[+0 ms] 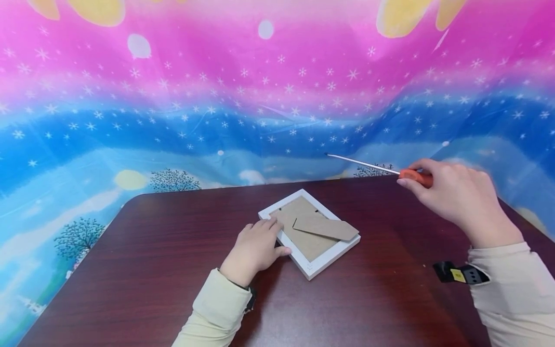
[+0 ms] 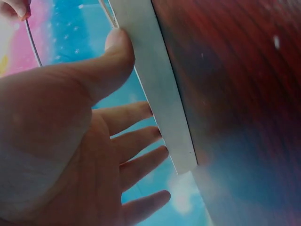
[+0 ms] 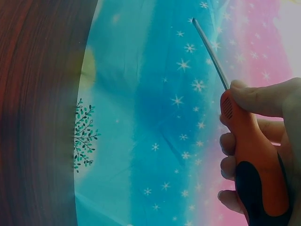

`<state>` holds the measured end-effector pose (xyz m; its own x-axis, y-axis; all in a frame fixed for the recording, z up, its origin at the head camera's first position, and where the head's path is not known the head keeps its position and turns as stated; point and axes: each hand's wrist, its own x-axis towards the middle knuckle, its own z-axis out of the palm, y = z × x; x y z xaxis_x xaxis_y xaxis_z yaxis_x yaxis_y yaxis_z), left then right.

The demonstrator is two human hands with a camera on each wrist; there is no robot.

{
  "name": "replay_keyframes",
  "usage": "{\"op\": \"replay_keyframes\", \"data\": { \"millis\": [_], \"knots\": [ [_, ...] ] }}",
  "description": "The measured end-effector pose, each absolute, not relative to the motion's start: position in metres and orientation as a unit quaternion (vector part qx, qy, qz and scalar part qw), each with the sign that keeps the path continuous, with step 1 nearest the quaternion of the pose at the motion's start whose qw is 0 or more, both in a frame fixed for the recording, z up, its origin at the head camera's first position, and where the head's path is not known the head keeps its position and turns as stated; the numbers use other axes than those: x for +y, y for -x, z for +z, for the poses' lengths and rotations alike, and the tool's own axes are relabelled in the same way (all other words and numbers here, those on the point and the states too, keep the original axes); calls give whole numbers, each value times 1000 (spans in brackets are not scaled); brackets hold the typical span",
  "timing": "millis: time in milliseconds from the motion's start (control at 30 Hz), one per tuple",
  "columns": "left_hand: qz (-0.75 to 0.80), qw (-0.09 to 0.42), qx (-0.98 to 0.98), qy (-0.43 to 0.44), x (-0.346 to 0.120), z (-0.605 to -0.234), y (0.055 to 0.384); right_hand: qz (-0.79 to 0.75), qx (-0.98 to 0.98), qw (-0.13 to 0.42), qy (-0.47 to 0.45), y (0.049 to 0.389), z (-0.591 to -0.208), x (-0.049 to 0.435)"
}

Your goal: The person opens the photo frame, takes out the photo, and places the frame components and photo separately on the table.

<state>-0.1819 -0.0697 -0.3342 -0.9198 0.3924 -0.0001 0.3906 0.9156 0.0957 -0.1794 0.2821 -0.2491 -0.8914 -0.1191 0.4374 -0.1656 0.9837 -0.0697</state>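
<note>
A white picture frame [image 1: 322, 260] lies face down on the table, its brown backboard [image 1: 303, 241] up and a stand leg [image 1: 329, 227] folded at an angle across it. My left hand [image 1: 256, 248] rests on the frame's left side. In the left wrist view, the thumb [image 2: 120, 49] and extended fingers [image 2: 141, 162] touch the frame's edge [image 2: 160, 94]. Raised at the right, my right hand [image 1: 461, 195] grips a screwdriver [image 3: 256, 146] by its orange and black handle. The metal shaft [image 1: 364, 164] points left, with its tip in the air beyond the frame.
The dark reddish-brown table [image 1: 143, 260] has its far edge just behind the frame. A pink and blue snowflake-patterned cloth [image 1: 243, 111] hangs behind and beside it. A black strap [image 1: 459, 274] sticks out from the right cuff.
</note>
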Motion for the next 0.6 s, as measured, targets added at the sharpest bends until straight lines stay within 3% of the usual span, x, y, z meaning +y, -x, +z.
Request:
{"op": "replay_keyframes", "data": {
  "millis": [600],
  "knots": [
    [-74,-39,985,-152,-49,-336,170,50,-970,221,-82,180,-249,278]
  ]
}}
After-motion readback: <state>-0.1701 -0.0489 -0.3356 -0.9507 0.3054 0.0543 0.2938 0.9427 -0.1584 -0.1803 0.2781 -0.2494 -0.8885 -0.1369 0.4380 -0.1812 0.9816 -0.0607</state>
